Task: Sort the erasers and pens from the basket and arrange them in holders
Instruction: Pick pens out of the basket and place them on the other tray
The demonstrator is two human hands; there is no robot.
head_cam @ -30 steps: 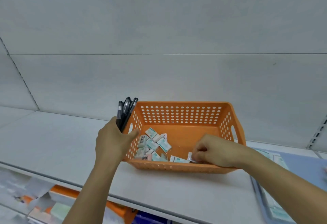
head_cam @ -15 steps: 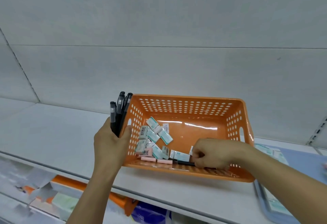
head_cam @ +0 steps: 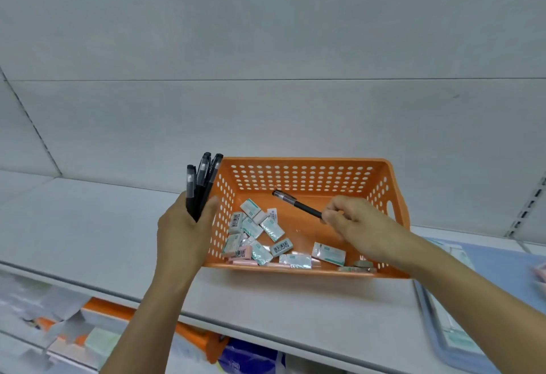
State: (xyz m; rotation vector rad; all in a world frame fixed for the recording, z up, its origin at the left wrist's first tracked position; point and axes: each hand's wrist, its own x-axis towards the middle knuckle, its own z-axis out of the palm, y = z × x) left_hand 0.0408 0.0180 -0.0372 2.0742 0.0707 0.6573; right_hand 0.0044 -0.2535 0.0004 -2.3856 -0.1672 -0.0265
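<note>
My left hand (head_cam: 184,233) is clenched round a bundle of black pens (head_cam: 201,186), caps pointing up, just beside the left wall of the orange basket (head_cam: 396,193), thumb against the perforated side; my right hand (head_cam: 359,224) pinches one more black pen (head_cam: 297,204) by its lower barrel, over the basket's floor, cap end aimed to the far left. The basket sits on a white shelf (head_cam: 88,226); the wrapped erasers (head_cam: 260,233) lie heaped in its near left part, with a few along the near wall. The pen looks light, stiff and smooth, so I judge a fingertip pinch near one end lets it swing; a hold nearer the middle would steady it. The erasers look small and light, their wrappers probably slick; I would take each across its short sides. No holders are in view.
</note>
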